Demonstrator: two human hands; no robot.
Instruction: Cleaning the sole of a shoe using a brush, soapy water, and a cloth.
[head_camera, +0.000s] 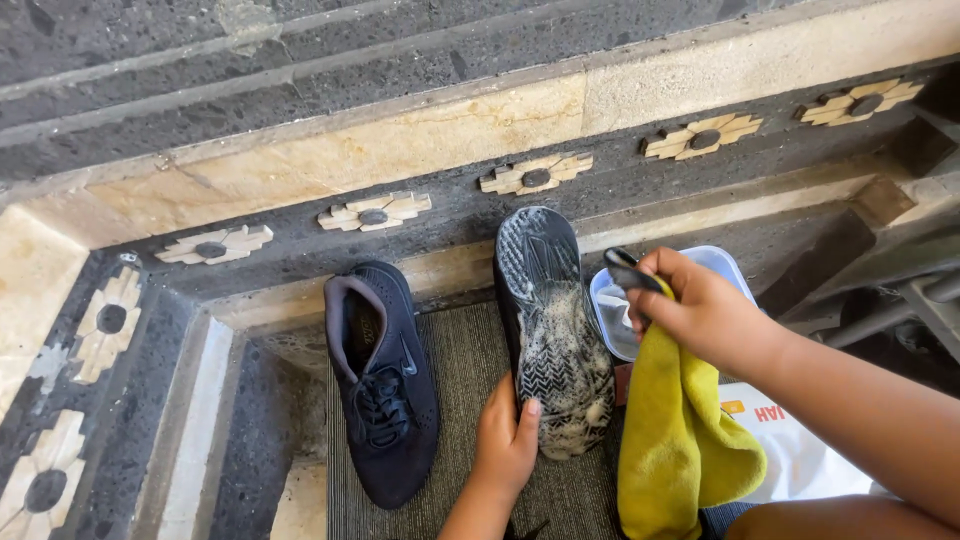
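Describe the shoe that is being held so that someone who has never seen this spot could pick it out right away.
Start at the dark stone wall with its row of pale flower tiles, then look down to the ribbed grey mat at its foot, where two dark shoes lie. The held shoe is the right one, steadied by the left hand. Unlike the upright laced shoe beside it, it is turned sole-up, its tread covered in whitish foam.

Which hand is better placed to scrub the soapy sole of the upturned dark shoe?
Probably the right hand: it holds a dark brush and yellow cloth beside the foamy sole of the upturned dark shoe. The left hand steadies that shoe's edge.
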